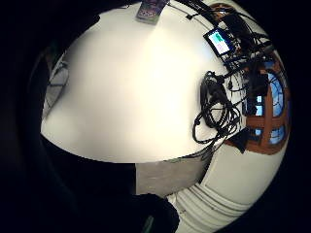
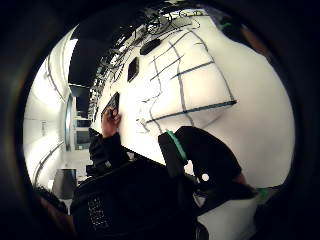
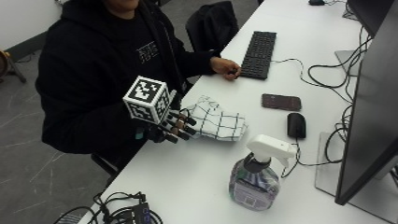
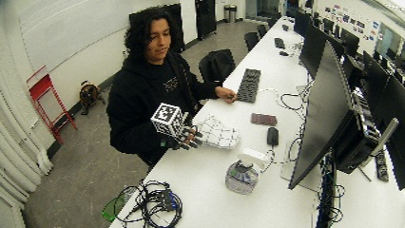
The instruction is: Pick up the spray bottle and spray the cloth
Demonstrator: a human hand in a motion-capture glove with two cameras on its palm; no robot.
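A clear spray bottle (image 3: 255,179) with a white trigger head stands upright on the white table (image 3: 193,177), near the monitor. It also shows in the wide outside view (image 4: 242,173) and at the rim of the little finger side palm view (image 1: 151,10). A white cloth (image 3: 217,122) with a black grid lies crumpled by the table's near edge, also seen in the thumb side palm view (image 2: 185,85). My gloved right hand (image 3: 167,128) hovers at the table edge just beside the cloth. Its fingers are loosely curled and hold nothing. The bottle is well apart from it.
A black keyboard (image 3: 258,46) lies farther along the table with the bare left hand (image 3: 225,66) at its corner. A dark phone (image 3: 281,101) and a black mouse (image 3: 296,125) lie beyond the cloth. A monitor (image 3: 373,116) stands behind the bottle. Tangled cables (image 3: 121,212) sit at the near end.
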